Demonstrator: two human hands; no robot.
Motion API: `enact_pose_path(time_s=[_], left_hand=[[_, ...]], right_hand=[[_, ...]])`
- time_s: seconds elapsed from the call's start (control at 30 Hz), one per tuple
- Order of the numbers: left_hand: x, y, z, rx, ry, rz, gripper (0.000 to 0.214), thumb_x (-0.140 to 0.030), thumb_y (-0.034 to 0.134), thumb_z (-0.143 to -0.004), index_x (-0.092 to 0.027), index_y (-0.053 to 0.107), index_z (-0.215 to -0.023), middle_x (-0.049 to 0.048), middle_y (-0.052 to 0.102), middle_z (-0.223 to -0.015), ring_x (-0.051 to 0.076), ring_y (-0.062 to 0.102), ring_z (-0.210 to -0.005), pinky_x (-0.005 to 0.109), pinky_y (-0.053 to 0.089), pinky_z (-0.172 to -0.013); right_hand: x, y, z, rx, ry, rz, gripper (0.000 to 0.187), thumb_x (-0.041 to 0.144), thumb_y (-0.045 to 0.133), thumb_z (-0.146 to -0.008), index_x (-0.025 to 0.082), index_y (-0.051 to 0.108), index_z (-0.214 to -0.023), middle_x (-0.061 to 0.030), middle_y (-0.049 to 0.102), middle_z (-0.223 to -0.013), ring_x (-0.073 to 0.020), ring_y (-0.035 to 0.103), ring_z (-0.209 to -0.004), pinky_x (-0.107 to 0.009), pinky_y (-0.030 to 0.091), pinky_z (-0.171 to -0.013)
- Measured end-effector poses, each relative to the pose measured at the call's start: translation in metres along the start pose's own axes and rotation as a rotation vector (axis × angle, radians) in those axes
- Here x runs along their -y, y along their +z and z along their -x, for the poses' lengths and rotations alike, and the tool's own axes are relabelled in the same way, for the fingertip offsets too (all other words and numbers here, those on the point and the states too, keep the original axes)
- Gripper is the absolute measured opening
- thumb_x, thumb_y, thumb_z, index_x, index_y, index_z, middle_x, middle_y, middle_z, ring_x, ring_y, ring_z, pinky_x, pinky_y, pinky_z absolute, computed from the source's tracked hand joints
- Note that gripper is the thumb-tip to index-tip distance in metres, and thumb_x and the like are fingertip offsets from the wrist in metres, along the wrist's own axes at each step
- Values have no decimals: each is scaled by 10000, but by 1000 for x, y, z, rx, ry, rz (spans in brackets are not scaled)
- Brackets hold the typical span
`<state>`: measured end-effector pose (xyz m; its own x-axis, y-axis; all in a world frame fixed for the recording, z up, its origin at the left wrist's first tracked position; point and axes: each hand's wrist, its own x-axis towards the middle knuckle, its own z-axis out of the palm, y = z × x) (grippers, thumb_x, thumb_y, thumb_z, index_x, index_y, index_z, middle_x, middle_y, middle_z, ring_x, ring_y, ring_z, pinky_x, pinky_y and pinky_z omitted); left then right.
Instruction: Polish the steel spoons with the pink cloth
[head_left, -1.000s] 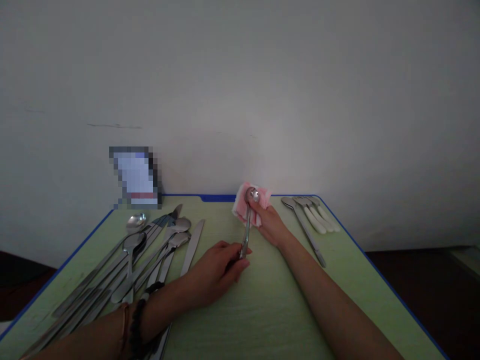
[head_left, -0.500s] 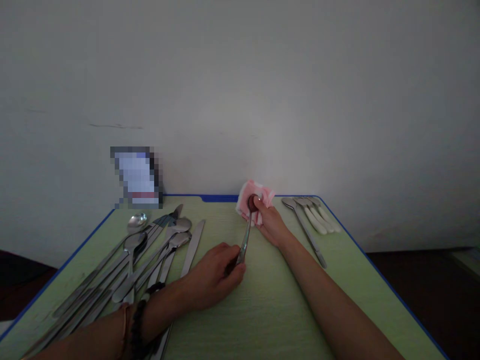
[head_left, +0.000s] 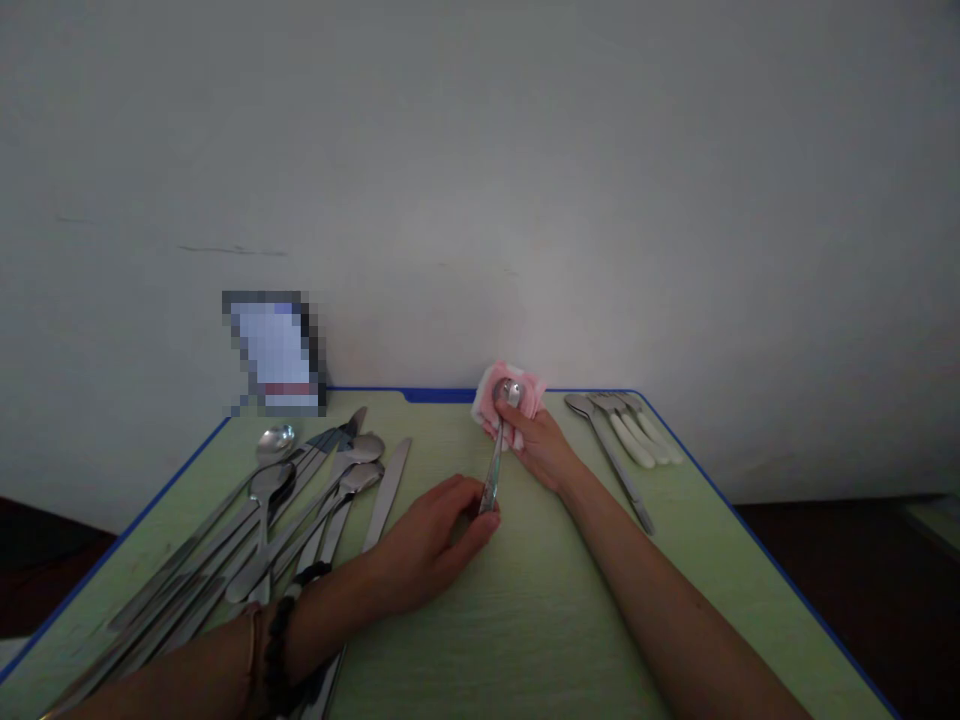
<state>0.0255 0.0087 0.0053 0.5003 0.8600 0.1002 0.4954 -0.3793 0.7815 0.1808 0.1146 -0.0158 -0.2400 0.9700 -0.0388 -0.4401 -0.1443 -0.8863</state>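
Observation:
My left hand (head_left: 435, 540) pinches the handle end of a metal spoon (head_left: 495, 465) at the middle of the green table (head_left: 540, 620). The spoon points away from me, its bowl resting in a pink and white cloth (head_left: 514, 395). My right hand (head_left: 541, 447) grips that cloth and presses it around the spoon's bowl near the table's far edge. Dark bracelets ring my left wrist.
Several spoons and knives (head_left: 300, 500) lie spread over the left half of the table. A small group of cutlery with white handles (head_left: 626, 430) lies at the far right. A blurred upright object (head_left: 274, 352) stands at the back left against the white wall.
The spoon has turned in my fingers, its bowl showing shiny, then dark, then shiny again against the cloth. My left hand has shifted slightly up the handle. The rest is unchanged.

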Motion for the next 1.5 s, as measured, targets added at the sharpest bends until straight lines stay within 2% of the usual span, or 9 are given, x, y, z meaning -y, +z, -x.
enact_pose_path(time_s=[0.13, 0.27, 0.4, 0.5, 0.7, 0.9, 1.1, 1.33, 1.5], left_hand=[[3, 1, -1, -50, -10, 54, 202, -296, 393, -915, -166, 544, -887, 31, 575, -827, 167, 534, -770, 263, 420, -720], [11, 3, -3, -88, -12, 147, 286, -271, 319, -949, -182, 577, -1037, 47, 634, -1024, 174, 564, -938, 281, 403, -872], [14, 3, -3, -99, -24, 236, 395, -281, 328, -951, -184, 412, -1325, 47, 636, -1127, 176, 548, -1015, 302, 364, -950], [14, 2, -4, -99, -54, 356, 404, -285, 346, -936, -174, 431, -1315, 46, 633, -1066, 171, 542, -931, 296, 395, -886], [14, 0, -8, -37, -178, 655, 438, -352, 344, -914, -86, 505, -1223, -6, 548, -680, 132, 449, -594, 259, 383, -595], [8, 1, -8, -34, -181, 579, 442, -394, 352, -912, -92, 521, -1186, -32, 478, -654, 122, 417, -591, 253, 346, -580], [7, 2, -8, -92, -196, 498, 420, -364, 364, -903, -102, 469, -1214, -49, 422, -659, 122, 409, -589, 253, 346, -582], [11, 3, -7, -120, -135, 435, 375, -305, 371, -925, -158, 396, -1269, -61, 387, -660, 120, 399, -591, 233, 336, -566], [13, 4, -6, -101, -171, 453, 356, -289, 360, -925, -177, 394, -1261, -59, 376, -668, 122, 387, -594, 233, 331, -564]], right_hand=[[0, -1, -3, -58, 36, -94, 278, 295, 776, -620, 199, 641, -843, 17, 682, -777, -123, 603, -683, -252, 508, -675], [-2, -9, -10, -188, 95, -252, 107, 232, 702, -720, 178, 625, -770, 13, 685, -713, -105, 624, -644, -217, 530, -633], [-1, -13, -12, -152, 109, -342, 25, 143, 624, -780, 168, 624, -778, -5, 701, -742, -109, 650, -674, -207, 539, -615], [0, -11, -9, -98, 92, -378, 72, 99, 631, -764, 170, 624, -771, 2, 704, -736, -102, 653, -667, -206, 549, -665], [2, -13, -6, -23, 103, -383, 74, 105, 598, -774, 175, 623, -768, 0, 704, -733, -113, 652, -683, -217, 553, -667], [5, -10, -1, 40, 160, -393, 171, 23, 538, -697, 152, 625, -767, -4, 698, -723, -131, 648, -689, -267, 556, -710], [10, -9, 0, 10, 164, -440, 229, -1, 487, -613, 188, 598, -680, 36, 670, -636, -123, 616, -587, -260, 538, -594], [8, -8, -2, 48, 148, -346, 157, 119, 479, -710, 191, 613, -672, 1, 652, -622, -140, 590, -573, -268, 516, -548], [7, -6, -2, 33, 134, -275, 228, 152, 463, -776, 187, 605, -601, -3, 642, -609, -122, 583, -568, -245, 509, -567]])
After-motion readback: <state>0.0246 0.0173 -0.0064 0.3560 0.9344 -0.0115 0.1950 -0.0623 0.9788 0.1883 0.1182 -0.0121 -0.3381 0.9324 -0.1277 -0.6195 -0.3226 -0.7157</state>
